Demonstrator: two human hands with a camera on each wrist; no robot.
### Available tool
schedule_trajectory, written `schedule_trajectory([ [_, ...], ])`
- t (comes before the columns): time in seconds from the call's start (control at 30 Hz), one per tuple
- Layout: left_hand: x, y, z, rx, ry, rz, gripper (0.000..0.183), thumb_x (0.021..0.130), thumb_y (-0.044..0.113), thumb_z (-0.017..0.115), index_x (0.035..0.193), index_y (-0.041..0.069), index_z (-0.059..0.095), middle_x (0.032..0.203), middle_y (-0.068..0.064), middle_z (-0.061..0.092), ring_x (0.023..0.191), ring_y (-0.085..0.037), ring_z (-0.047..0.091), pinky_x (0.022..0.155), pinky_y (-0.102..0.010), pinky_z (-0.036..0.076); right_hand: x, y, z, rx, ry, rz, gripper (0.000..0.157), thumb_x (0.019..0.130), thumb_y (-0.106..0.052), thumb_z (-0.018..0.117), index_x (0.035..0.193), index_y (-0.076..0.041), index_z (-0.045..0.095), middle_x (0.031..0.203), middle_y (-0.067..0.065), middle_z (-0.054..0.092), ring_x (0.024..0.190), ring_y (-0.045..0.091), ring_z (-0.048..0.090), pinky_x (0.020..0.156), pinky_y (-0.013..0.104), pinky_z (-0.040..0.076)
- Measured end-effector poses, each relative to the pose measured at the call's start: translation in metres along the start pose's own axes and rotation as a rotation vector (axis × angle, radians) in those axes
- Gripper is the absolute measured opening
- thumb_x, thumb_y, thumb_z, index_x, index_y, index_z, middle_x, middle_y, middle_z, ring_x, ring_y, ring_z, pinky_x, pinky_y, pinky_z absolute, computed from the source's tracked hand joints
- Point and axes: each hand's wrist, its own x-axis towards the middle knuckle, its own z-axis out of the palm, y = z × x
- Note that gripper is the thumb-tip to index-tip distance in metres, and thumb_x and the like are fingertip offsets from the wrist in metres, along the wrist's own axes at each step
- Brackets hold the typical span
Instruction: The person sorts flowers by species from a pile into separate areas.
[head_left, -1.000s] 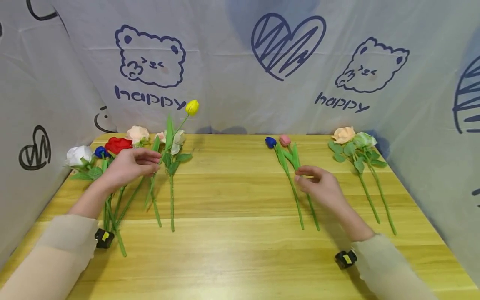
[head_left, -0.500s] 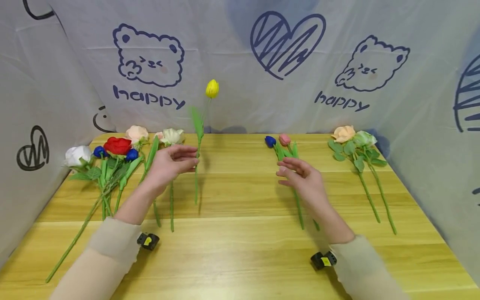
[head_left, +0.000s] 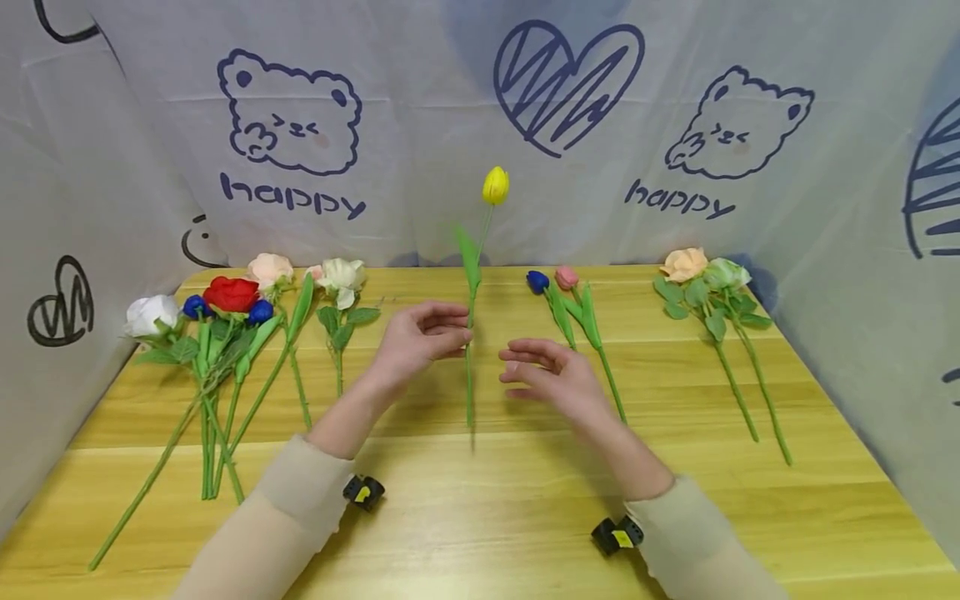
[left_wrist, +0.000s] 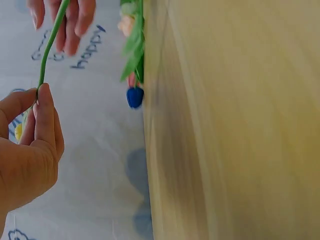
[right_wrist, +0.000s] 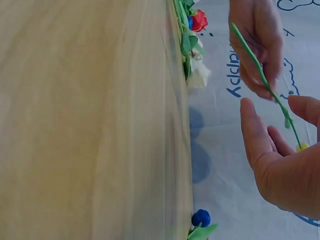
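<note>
Near the middle of the table my left hand pinches the green stem of a yellow tulip between thumb and fingertips. The tulip stands nearly upright, its single leaf below the bloom. In the left wrist view the stem passes between the left thumb and forefinger. My right hand hovers just right of the stem, apart from it, fingers extended and holding nothing. The right wrist view also has this right hand with thumb and fingers spread. Behind it lie a blue tulip and a pink tulip.
At the left lie a white rose, a red rose, blue tulips, a pale pink rose and a cream flower. A peach rose and a pale green flower lie far right. A printed cloth hangs behind.
My left hand has carried the yellow tulip rightward from the left bunch to mid-table, and the tulip has turned more upright. My right hand has moved leftward from the blue and pink tulips.
</note>
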Motion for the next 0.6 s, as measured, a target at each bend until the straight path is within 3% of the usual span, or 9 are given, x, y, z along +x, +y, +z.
schedule_trajectory([
  [0.27,-0.001,-0.005,0.025,-0.089,0.011,0.006,0.039,0.094,-0.008,0.07,0.132,-0.009,0.061,0.121,-0.023,0.067,0.097,-0.017,0.072,0.086,-0.035,0.064,-0.001,0.005,0.007,-0.083,-0.078,0.082,0.043,0.1,-0.007,0.069,0.139,0.008,0.056,0.133,0.026,0.063,0.112,0.035,0.07,0.095,0.054,0.059],
  [0.47,-0.005,-0.006,0.032,-0.108,0.018,0.002,0.038,0.095,-0.007,0.07,0.132,-0.007,0.062,0.123,-0.026,0.065,0.097,-0.017,0.071,0.087,-0.035,0.063,-0.003,0.005,0.009,-0.131,-0.048,0.111,0.037,0.099,-0.006,0.071,0.132,0.007,0.062,0.114,0.019,0.072,0.104,0.04,0.072,0.085,0.046,0.064],
  [0.6,-0.005,-0.008,0.034,-0.112,0.017,0.007,0.039,0.095,-0.006,0.07,0.132,-0.008,0.061,0.125,-0.028,0.063,0.099,-0.018,0.07,0.087,-0.034,0.063,-0.005,0.005,0.009,-0.147,-0.042,0.105,0.037,0.099,-0.007,0.071,0.132,0.009,0.061,0.112,0.018,0.073,0.1,0.036,0.074,0.083,0.045,0.064],
])
